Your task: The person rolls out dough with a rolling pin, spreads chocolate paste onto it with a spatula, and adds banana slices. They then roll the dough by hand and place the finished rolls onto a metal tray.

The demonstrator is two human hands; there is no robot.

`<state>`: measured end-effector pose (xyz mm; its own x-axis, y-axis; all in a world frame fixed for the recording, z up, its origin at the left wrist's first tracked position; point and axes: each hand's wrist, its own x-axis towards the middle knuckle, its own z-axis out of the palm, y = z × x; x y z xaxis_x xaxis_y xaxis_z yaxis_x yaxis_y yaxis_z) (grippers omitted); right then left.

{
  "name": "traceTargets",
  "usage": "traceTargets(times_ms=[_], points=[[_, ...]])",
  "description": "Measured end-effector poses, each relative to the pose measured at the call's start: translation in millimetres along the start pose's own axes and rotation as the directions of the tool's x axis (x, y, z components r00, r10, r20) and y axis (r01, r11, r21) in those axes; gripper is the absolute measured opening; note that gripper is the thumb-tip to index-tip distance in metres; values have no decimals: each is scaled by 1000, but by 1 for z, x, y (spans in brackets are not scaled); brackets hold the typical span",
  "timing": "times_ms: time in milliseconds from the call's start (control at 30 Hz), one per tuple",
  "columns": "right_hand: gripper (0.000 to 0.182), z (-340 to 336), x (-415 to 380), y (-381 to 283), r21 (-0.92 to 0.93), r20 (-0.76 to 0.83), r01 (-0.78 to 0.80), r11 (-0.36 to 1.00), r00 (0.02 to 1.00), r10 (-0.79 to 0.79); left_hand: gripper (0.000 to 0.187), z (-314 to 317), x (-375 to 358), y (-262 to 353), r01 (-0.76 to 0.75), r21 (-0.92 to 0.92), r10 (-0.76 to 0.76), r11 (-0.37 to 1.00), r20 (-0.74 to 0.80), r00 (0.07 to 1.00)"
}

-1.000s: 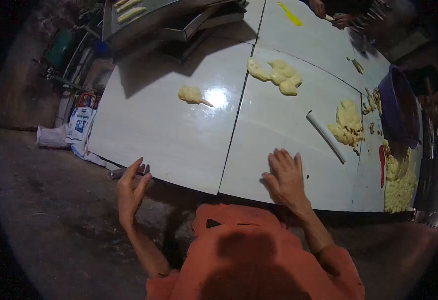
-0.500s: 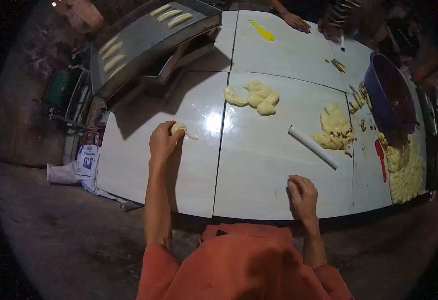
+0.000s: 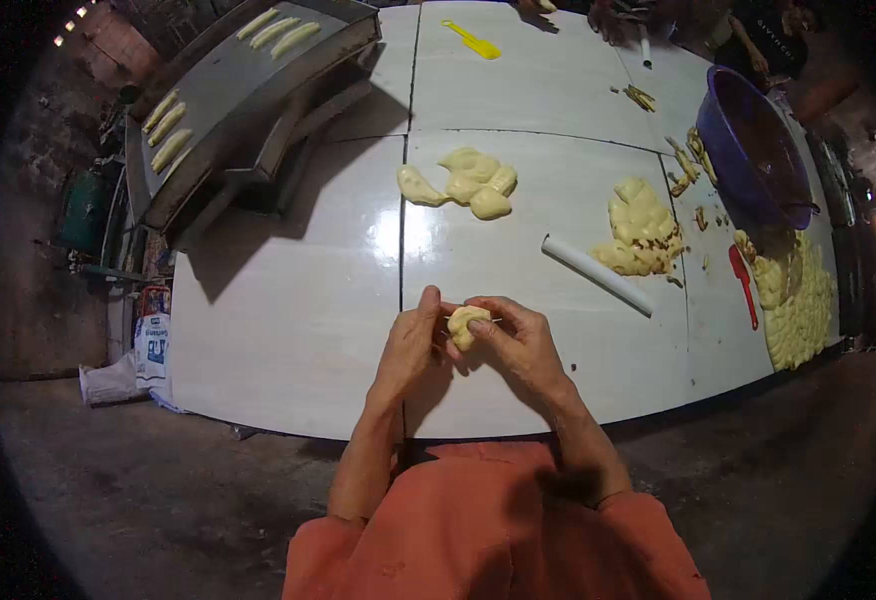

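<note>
A small lump of pale yellow dough (image 3: 466, 328) is held between my two hands, just above the near part of the white table (image 3: 288, 340). My left hand (image 3: 411, 345) cups it from the left, its fingers partly hidden behind the lump. From the other side my right hand (image 3: 520, 345) grips it, thumb pressed on top. Farther up the table lie several soft dough pieces (image 3: 473, 180) touching one another. A white rolling pipe (image 3: 598, 275) rests diagonally to the right of my hands.
Shaped dough strips lie on a metal tray (image 3: 223, 100) at upper left. A purple tub (image 3: 758, 150), red spatula (image 3: 744, 287), filled dough (image 3: 643, 228) and a large dough sheet (image 3: 800, 310) are right. Beyond is a yellow spatula (image 3: 473, 40); other people stand at the far side.
My left hand has brought the dough lump from the table's left side toward the middle. My right hand has moved left and up to meet it. The camera view has shifted right.
</note>
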<state>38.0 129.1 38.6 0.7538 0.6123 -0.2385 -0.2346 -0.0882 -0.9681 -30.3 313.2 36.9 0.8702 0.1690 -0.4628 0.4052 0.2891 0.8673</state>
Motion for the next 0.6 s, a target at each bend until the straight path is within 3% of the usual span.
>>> traceTargets(times_ms=[33, 100, 133, 167, 233, 267, 300, 367, 400, 433, 467, 500, 567, 600], points=[[40, -6, -2, 5, -2, -1, -2, 1000, 1000, 2, 58, 4, -2, 3, 76, -39, -76, 996, 0, 997], [33, -17, -5, 10, 177, -100, -73, 981, 991, 92, 51, 13, -6, 1, 91, -52, -90, 994, 29, 996], [31, -22, -8, 6, 243, -108, -97, 965, 986, 126, 48, 20, -7, -11, -129, 164, 133, 978, -12, 991], [31, -24, -11, 2, 242, -108, -97, 965, 986, 126, 48, 26, -7, -19, -324, 376, 351, 868, -3, 936], [31, -26, -15, -6, 383, -123, -63, 921, 985, 119, 48, 37, -8, -12, -399, 405, 409, 823, 66, 910], [36, -31, -15, 1, 341, -91, -63, 938, 991, 100, 46, 44, -8, -10, -260, 245, 265, 934, 13, 964], [42, -40, -19, -6, 320, 15, -229, 919, 971, 237, 45, 50, -8, -8, -108, 70, 109, 992, -9, 994], [49, -51, -19, -14, 3, 24, -309, 951, 951, 309, 41, 58, -8, -12, -128, -39, 127, 991, -39, 991], [49, -52, -21, -13, -3, 22, -300, 954, 954, 300, 40, 59, -10, -11, -91, 16, 92, 996, -51, 994], [49, -47, -24, -7, -224, -92, -23, 974, 996, 2, 39, 60, -11, -6, -59, 74, 64, 996, -62, 996], [49, -44, -26, 0, -457, -135, 226, 860, 938, -319, 39, 62, -16, 4, -28, 154, 32, 988, -26, 999], [48, -46, -23, 17, -418, -124, 267, 868, 930, -346, 38, 61, -14, -6, -27, 141, 29, 990, -9, 1000], [43, -58, -27, -7, -187, 141, 90, 978, 988, -63, 36, 61, -9, -18, -49, 93, 48, 994, 15, 999], [42, -60, -28, -14, -204, 152, 61, 977, 988, -30, 32, 65, -12, -27, -52, 1, 52, 999, -22, 998]])
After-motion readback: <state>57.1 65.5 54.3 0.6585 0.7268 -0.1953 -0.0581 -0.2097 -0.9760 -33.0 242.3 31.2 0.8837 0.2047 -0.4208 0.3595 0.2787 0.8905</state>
